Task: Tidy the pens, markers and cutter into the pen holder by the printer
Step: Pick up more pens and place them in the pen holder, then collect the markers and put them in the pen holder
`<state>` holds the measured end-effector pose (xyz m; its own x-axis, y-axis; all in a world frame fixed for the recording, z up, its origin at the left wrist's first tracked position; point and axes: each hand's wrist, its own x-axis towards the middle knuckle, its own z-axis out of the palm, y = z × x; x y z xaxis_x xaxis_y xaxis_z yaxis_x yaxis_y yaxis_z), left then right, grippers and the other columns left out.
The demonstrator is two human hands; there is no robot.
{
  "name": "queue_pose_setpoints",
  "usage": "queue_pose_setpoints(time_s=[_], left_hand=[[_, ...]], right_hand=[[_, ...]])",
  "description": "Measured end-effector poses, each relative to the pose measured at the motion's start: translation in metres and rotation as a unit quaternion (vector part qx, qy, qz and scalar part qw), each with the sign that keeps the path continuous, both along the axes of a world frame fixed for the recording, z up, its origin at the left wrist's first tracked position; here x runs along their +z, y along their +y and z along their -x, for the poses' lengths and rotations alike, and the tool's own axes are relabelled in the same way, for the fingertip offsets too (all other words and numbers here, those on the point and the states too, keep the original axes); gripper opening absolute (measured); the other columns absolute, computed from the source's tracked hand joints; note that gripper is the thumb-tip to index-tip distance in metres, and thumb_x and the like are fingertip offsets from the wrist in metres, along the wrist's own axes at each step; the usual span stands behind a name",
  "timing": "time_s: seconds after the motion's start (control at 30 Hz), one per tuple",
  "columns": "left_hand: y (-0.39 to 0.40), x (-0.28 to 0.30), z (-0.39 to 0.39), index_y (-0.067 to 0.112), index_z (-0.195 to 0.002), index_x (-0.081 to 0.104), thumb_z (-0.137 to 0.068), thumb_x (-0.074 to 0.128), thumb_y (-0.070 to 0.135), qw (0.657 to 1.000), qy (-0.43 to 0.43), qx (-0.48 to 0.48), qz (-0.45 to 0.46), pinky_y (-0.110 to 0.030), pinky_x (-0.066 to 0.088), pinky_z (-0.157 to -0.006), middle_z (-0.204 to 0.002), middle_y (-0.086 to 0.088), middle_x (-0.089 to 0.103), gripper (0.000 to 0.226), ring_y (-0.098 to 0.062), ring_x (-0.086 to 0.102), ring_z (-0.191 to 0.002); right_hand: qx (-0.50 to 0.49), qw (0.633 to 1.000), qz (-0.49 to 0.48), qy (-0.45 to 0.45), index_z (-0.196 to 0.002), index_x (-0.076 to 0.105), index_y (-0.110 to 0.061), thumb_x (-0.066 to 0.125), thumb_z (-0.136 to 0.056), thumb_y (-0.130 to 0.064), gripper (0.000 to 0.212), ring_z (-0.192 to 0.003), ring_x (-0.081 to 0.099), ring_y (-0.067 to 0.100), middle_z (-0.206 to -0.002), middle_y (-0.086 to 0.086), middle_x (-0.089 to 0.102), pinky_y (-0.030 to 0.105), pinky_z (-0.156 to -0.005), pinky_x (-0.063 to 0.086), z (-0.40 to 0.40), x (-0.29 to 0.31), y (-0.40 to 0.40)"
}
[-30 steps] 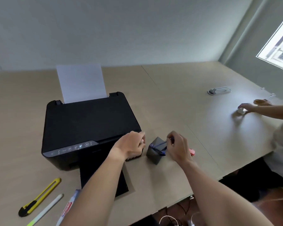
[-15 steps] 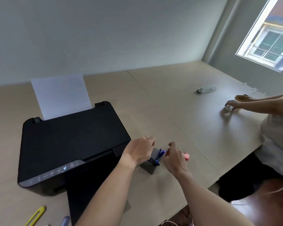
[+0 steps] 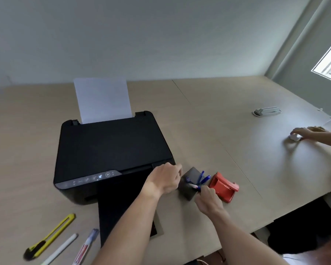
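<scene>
My left grip (image 3: 165, 179) steadies the dark, square pen holder (image 3: 189, 188); at its 3 o'clock, my right grip (image 3: 206, 197) pinches a white marker (image 3: 193, 186). No writing is readable.

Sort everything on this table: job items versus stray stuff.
Job:
dark square pen holder
blue pens in it
yellow-and-black cutter
white pen
red-and-white marker

Stray:
black printer
red plastic stand
white-grey gadget
</scene>
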<state>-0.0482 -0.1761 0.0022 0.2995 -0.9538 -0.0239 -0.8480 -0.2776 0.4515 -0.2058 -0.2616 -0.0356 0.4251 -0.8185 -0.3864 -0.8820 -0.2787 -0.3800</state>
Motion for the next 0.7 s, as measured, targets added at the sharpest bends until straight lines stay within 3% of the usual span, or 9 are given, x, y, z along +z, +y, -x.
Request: queue_pose_setpoints(time_s=[0.2,0.33,0.53,0.63,0.7], left_hand=[[0.066,-0.026,-0.009,0.015,-0.082,0.058,-0.090,0.039,0.019,0.994,0.018,0.094,-0.060,-0.034,0.049,-0.064,-0.083,-0.005,0.067,0.021,-0.026,0.063,-0.071],[0.112,-0.038,-0.016,0.012,-0.079,0.059,-0.090,0.043,0.020,0.979,0.045,0.183,-0.078,-0.032,0.046,-0.059,-0.075,-0.005,0.064,0.021,-0.024,0.059,-0.063],[0.200,-0.071,-0.026,0.015,-0.092,0.068,-0.092,0.047,0.026,0.924,0.078,0.359,-0.104,-0.033,0.051,-0.071,-0.088,-0.004,0.069,0.024,-0.024,0.063,-0.081],[0.247,-0.085,-0.028,0.015,-0.092,0.070,-0.094,0.049,0.033,0.897,0.067,0.420,-0.121,-0.035,0.052,-0.074,-0.092,-0.006,0.072,0.028,-0.028,0.067,-0.090],[0.273,-0.089,-0.030,0.016,-0.092,0.068,-0.093,0.051,0.035,0.874,0.060,0.467,-0.121,-0.034,0.050,-0.071,-0.095,-0.006,0.073,0.026,-0.028,0.068,-0.093]], right_hand=[[0.023,0.999,-0.001,0.027,-0.083,0.052,-0.010,0.044,-0.081,-0.016,0.010,-0.079,0.053,0.031,-0.090,0.010,0.056,0.035,-0.070,0.044,-0.015,-0.006,0.028],[0.010,0.999,-0.032,0.031,-0.089,0.054,-0.005,0.044,-0.083,-0.019,0.018,-0.085,0.051,0.034,-0.103,0.017,0.059,0.034,-0.072,0.043,-0.023,-0.013,0.043],[0.134,0.991,-0.027,0.018,-0.078,0.055,-0.009,0.044,-0.085,-0.019,0.017,-0.075,0.055,0.030,-0.084,0.008,0.056,0.035,-0.070,0.047,-0.058,-0.022,0.092],[0.203,0.979,-0.024,-0.002,-0.074,0.055,-0.012,0.046,-0.087,-0.022,0.018,-0.074,0.058,0.027,-0.085,0.008,0.061,0.034,-0.066,0.047,-0.086,-0.025,0.123],[0.246,0.969,-0.022,-0.011,-0.082,0.060,-0.012,0.045,-0.088,-0.023,0.019,-0.077,0.060,0.025,-0.089,0.007,0.062,0.034,-0.066,0.048,-0.104,-0.028,0.144]])
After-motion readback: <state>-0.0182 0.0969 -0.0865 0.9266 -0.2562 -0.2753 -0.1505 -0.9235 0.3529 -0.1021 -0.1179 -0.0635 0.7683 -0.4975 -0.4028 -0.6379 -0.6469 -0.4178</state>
